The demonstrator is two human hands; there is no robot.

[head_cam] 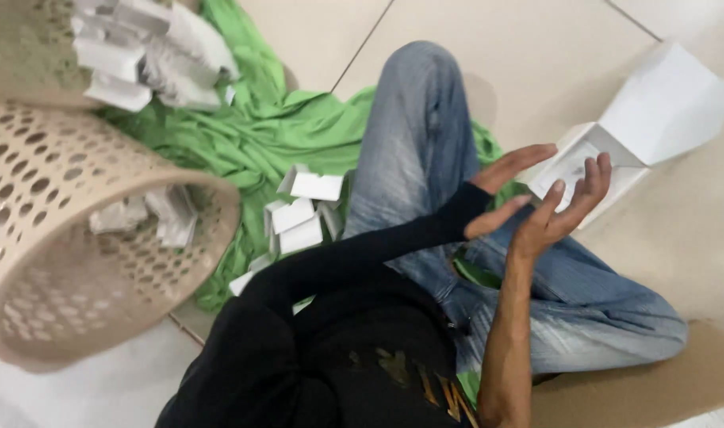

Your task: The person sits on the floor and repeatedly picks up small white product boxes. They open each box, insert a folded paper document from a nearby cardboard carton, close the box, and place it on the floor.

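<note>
small white box [608,150], lid flap open, blurred

The person wears faded blue jeans [425,150], a black top with a seemingly gold print, and one long black sleeve [378,246].

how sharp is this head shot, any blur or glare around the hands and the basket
Head view: soft all over with motion blur; the beige basket is smeared, its holes fuzzy. The left hand and right hand have blurred fingers beside the open white box, which looks washed out. Light is even and shadows are faint on the floor tiles.
</note>
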